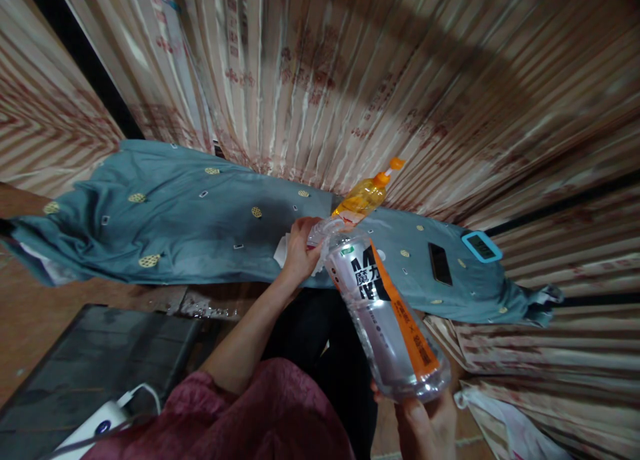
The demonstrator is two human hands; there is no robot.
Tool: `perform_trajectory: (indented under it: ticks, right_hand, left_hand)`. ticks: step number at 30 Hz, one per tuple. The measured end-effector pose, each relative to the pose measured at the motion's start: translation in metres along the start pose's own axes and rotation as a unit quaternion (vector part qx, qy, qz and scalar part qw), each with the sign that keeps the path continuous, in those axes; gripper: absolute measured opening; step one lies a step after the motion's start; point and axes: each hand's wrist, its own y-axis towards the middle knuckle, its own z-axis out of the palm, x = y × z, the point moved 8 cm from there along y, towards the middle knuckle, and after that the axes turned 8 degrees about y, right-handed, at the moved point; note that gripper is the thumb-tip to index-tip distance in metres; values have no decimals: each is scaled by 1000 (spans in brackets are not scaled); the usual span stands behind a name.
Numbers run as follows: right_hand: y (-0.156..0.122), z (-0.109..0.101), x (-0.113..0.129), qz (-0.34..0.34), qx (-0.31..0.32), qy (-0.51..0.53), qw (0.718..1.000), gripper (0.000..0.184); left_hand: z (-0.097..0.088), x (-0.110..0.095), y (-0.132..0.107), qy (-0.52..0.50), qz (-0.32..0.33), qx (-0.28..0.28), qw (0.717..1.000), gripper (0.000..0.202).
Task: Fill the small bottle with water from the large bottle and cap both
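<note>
My right hand (425, 423) grips the base of a large clear plastic bottle (385, 320) with an orange and black label, tilted away from me. My left hand (300, 247) is closed around the bottle's neck end, over a bit of white paper or tissue (281, 250) on the cloth. A yellow bottle with an orange spout cap (367, 193) stands just beyond the clear bottle's mouth, on a table draped in a blue-green patterned cloth (165, 220).
A dark phone (440, 263) and a blue-framed small device (481, 247) lie on the cloth at the right. Pleated patterned curtains (380, 80) hang behind. A dark case (95, 360) and a white power bank with cable (100, 423) sit lower left. A white bag (505, 427) lies lower right.
</note>
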Motion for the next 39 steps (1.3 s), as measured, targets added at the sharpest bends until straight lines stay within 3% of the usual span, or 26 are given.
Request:
perform_trajectory:
  ticks: [4, 9, 13, 17, 27, 33, 39]
  right_hand:
    - [0, -1, -1, 7, -1, 8, 1000, 64]
    - [1, 1, -1, 3, 16, 3, 1000, 57]
    - [1, 0, 0, -1, 8, 9, 1000, 62]
    - [0, 0, 1, 2, -1, -12, 1000, 51]
    - [-3, 4, 9, -3, -16, -13, 1000, 56]
    - [-1, 2, 4, -10, 6, 17, 1000, 64]
    - [-1, 3, 3, -13, 22, -1, 1000, 55]
  left_hand:
    - [1, 1, 0, -1, -2, 5, 1000, 42]
    - [0, 0, 0, -1, 3, 8, 1000, 39]
    - [-1, -1, 0, -4, 1, 5, 1000, 39]
    - [-1, -2, 0, -2, 0, 10, 1000, 40]
    - [0, 1, 0, -8, -6, 12, 1000, 38]
    - [0, 0, -1, -21, -4, 9, 1000, 41]
    - [-1, -1, 0, -17, -6, 7, 1000, 42]
